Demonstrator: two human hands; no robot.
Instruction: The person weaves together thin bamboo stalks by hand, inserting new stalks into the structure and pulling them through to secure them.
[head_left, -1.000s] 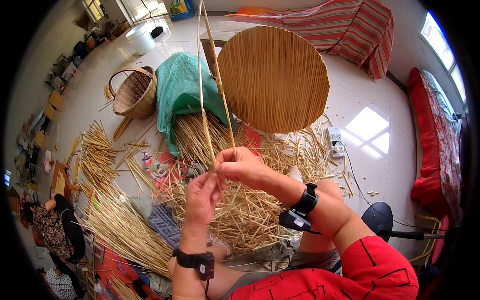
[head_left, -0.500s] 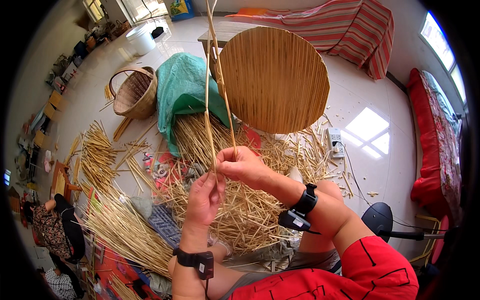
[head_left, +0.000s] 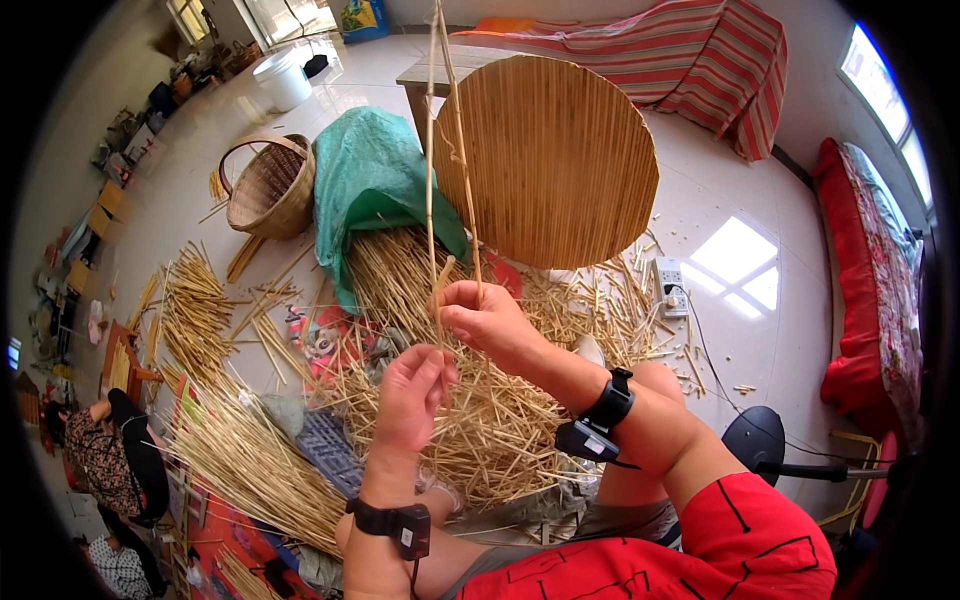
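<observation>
Two long pale straw stalks [head_left: 431, 190] stand upright in front of me, close together toward their tops. My right hand [head_left: 485, 318] is closed round them, a short loose husk-like strip [head_left: 443, 277] sticking up by its fingertips. Just below and to the left, my left hand [head_left: 412, 395] is pinched at the lower end of a stalk; its fingertips partly hide what they grip. Under both hands spreads a heap of cut straw pieces [head_left: 490, 430]. Behind the stalks leans a round panel [head_left: 550, 160] of straw-coloured strips.
A green woven sack [head_left: 365, 160] full of stalks lies ahead, with a wicker basket [head_left: 275, 190] left of it. Long straw bundles [head_left: 250, 460] lie at left. A power strip [head_left: 670, 285] sits at right. Another person [head_left: 115, 450] is at far left.
My hands have moved apart, the left slightly lower and the right slightly up. The stalks have shifted a little to the right, and a loose strip now shows by my right fingertips.
</observation>
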